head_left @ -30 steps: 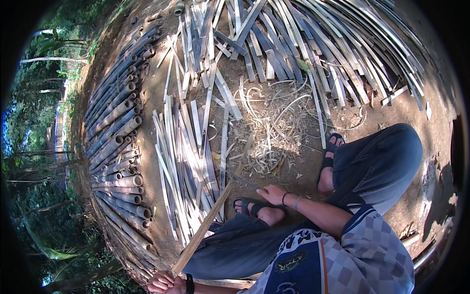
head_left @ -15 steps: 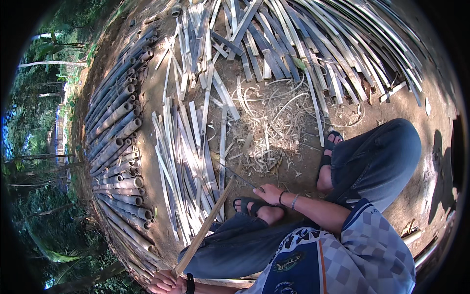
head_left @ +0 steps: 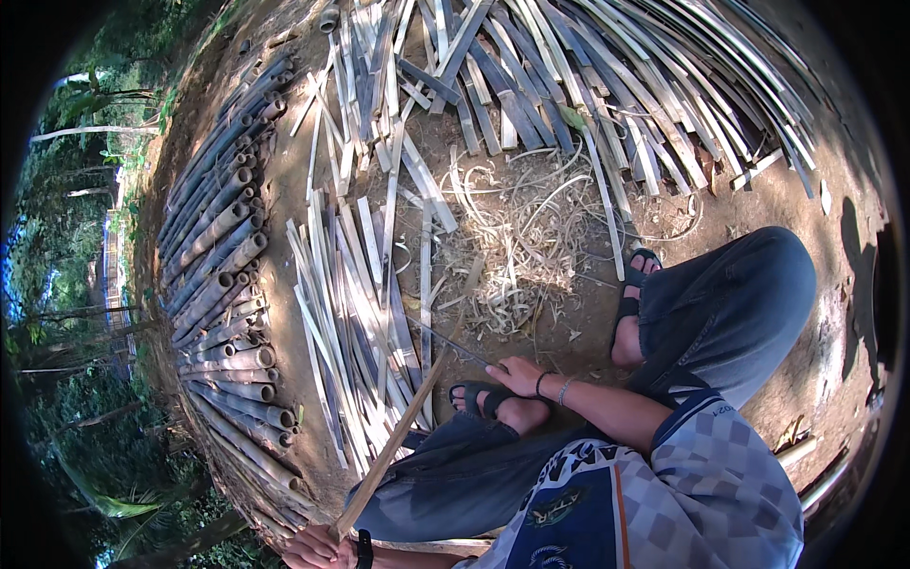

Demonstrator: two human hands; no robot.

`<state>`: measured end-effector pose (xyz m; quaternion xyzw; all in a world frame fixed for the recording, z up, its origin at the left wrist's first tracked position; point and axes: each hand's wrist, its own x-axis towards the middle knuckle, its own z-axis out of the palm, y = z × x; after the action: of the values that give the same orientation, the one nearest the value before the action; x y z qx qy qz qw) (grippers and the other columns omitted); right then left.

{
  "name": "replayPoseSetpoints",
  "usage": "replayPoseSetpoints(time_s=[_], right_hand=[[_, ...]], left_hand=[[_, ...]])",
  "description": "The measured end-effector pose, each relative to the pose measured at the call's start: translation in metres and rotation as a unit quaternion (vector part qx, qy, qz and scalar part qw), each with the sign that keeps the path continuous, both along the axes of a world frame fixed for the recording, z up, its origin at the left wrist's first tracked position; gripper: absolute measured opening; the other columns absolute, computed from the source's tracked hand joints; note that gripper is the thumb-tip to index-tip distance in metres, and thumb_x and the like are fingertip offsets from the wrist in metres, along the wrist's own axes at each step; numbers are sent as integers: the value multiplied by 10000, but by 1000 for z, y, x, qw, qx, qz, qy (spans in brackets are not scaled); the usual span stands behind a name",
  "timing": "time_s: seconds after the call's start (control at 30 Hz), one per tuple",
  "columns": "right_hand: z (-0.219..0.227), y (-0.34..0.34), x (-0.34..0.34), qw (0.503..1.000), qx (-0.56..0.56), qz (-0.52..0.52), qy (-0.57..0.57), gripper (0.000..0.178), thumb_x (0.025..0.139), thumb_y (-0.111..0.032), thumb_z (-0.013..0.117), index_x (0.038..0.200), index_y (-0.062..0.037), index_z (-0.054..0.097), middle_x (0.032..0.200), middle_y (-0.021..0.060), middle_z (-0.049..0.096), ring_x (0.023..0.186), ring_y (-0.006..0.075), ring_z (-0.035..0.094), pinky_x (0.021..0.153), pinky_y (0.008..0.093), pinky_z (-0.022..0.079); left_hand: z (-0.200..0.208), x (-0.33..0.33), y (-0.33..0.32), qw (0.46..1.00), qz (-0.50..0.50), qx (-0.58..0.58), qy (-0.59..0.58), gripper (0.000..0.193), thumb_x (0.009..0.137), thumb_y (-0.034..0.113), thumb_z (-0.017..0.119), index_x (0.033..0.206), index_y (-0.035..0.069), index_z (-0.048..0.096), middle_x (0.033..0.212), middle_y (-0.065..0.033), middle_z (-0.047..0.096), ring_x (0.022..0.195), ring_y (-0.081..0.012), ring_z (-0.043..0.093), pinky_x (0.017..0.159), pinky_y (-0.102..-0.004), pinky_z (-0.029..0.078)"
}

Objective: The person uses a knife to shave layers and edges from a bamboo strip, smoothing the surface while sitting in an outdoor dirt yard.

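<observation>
At the lower left, my left hand (head_left: 318, 548) is closed round the near end of a long split bamboo strip (head_left: 396, 438). The strip slants up and to the right, across the side of my left leg. My right hand (head_left: 517, 376), further right and above my left foot, grips a knife whose handle is mostly hidden in the fingers. Its thin dark blade (head_left: 457, 348) points up and left, meeting or passing over the strip's far end. I cannot tell whether the edge touches the strip.
Pale shavings (head_left: 517, 247) cover the ground before my feet. Split bamboo strips (head_left: 346, 313) lie left of them, with a larger pile of slats (head_left: 607, 85) behind. Bamboo poles (head_left: 223, 223) are stacked at the far left. My sandalled feet (head_left: 517, 410) flank the work area.
The whole view has shifted slightly. Both hands keep their holds, and the knife stays near the strip's far end with hardly any movement.
</observation>
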<state>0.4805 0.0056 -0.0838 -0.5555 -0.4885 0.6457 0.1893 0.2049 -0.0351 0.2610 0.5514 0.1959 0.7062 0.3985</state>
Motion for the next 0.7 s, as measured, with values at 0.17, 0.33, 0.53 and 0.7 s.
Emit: replayPoseSetpoints(time_s=[0.17, 0.33, 0.53, 0.7], right_hand=[[-8, 0, 4, 996, -91, -22, 9, 561, 907, -511, 462, 902, 23, 633, 823, 251, 642, 811, 398, 627, 735, 460, 466], [-30, -9, 0, 998, -41, -25, -26, 565, 903, -517, 463, 881, 20, 637, 771, 234, 643, 762, 401, 629, 696, 462, 471], [-27, -8, 7, 1000, 0, 8, -17, 566, 898, -524, 466, 819, 16, 616, 733, 227, 638, 721, 390, 631, 665, 475, 475], [-19, -2, 8, 996, -91, -10, -15, 586, 896, -537, 461, 787, 21, 606, 768, 241, 638, 766, 414, 625, 689, 480, 474]], left_hand=[[3, -2, 0, 1000, -20, -16, -10, 636, 724, 653, 650, 535, 143, 321, 380, 33, 397, 285, -41, 370, 289, -147, 315], [1, -1, 3, 994, 93, -19, -58, 640, 721, 659, 643, 531, 150, 304, 387, 46, 350, 292, -43, 317, 302, -159, 256], [0, -10, 1, 997, 59, -29, -29, 674, 703, 729, 596, 532, 155, 286, 399, 39, 316, 311, -50, 283, 322, -170, 243], [0, -21, -4, 999, 22, -33, -25, 691, 702, 750, 571, 530, 150, 275, 406, 36, 295, 337, -61, 280, 329, -177, 224]])
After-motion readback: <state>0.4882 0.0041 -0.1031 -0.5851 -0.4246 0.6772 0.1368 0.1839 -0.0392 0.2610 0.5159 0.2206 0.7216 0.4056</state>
